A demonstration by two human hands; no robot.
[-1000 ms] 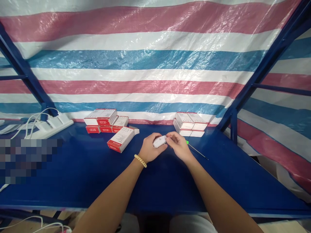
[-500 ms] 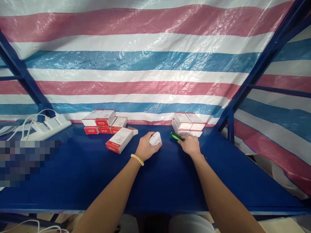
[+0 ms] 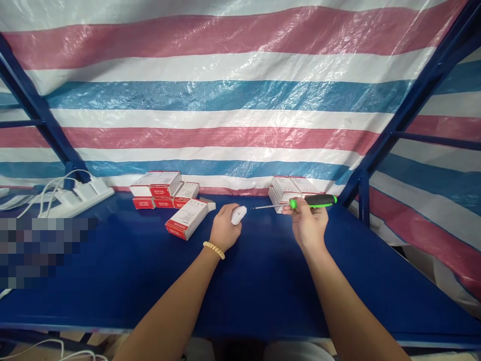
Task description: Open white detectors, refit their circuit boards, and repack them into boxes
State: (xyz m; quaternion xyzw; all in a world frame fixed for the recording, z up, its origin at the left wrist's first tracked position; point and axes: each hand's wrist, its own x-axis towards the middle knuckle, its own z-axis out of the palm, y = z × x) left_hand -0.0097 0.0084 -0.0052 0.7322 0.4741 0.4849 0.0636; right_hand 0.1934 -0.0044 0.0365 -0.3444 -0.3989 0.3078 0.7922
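My left hand (image 3: 225, 228) is closed around a small white plastic device (image 3: 238, 215), held up over the blue table. What kind of device it is I cannot make out. In my right hand (image 3: 310, 225) is a screwdriver (image 3: 320, 201) with a green and black handle. Its thin metal shaft points left, and the tip is a short way from the white device, not touching it. An opened red and white box (image 3: 188, 218) lies just left of my left hand, its end flap sticking out.
Red and white boxes (image 3: 165, 184) are stacked at the back left, more boxes (image 3: 286, 187) behind my right hand. A white power strip (image 3: 80, 196) with plugs and cables lies on the table (image 3: 150, 281) at far left. Striped sheeting (image 3: 233, 120) hangs behind, between blue frame posts (image 3: 379, 131).
My right hand has raised the screwdriver and turned it, so the shaft now points left toward the white device. My left hand has tilted the device slightly.
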